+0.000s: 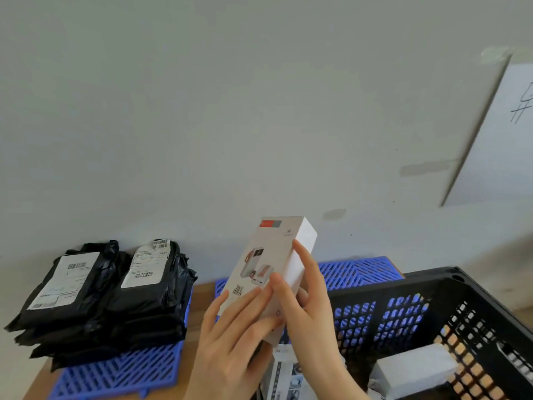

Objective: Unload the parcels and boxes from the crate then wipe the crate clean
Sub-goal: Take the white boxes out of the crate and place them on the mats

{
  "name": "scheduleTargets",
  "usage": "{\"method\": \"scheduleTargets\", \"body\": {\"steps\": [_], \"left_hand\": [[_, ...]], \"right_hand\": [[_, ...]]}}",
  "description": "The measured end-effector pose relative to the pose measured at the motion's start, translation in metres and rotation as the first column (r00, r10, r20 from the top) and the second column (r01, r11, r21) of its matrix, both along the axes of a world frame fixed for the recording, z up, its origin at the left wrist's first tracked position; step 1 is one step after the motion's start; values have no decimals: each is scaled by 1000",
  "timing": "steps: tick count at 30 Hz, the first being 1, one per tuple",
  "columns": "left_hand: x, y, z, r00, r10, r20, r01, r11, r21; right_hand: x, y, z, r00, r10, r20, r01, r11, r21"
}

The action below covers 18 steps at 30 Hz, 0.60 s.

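a pale grey wall is rising behind a wooden tabletop (199, 301). both hands are clamped on a white box (277, 255), holding it above the left wall of the black crate (432, 284). the left hand (230, 342) is gripping its lower end and the right hand (311, 301) is pinching its right side. the box's long axis is tilting up and to the right. black parcels (101, 298) are lying on a blue mat (115, 373) toward the tabletop's left edge, nearer the left hand. more boxes (412, 368) are lying in the crate.

Parcel sorting room, stacked black labelled mailers (101, 295), crate (432, 307), blue pallets (121, 373)
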<state>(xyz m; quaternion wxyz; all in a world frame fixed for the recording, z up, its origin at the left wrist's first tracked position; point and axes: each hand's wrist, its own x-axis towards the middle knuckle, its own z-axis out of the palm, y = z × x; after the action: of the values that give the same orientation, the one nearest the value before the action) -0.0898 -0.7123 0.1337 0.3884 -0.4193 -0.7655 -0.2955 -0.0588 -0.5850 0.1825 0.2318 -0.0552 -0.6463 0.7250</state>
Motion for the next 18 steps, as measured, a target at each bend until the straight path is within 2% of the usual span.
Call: {"method": "scheduleTargets", "body": {"steps": [5, 9, 14, 18], "left_hand": [[-11, -18, -6, 982, -179, 60, 182, 982, -50], [-19, -34, -7, 977, -173, 126, 177, 984, -18], [-34, -49, 0, 913, -124, 390, 95, 991, 92], [-44, -58, -6, 769, -196, 609, 113, 979, 173]], "right_hand": [[-8, -4, -2, 999, -33, 43, 33, 999, 0], [-13, -11, -7, 997, -43, 70, 43, 999, 5], [-21, -15, -11, 997, -57, 61, 58, 998, -25], [-28, -22, -15, 999, -30, 44, 32, 998, -53]]}}
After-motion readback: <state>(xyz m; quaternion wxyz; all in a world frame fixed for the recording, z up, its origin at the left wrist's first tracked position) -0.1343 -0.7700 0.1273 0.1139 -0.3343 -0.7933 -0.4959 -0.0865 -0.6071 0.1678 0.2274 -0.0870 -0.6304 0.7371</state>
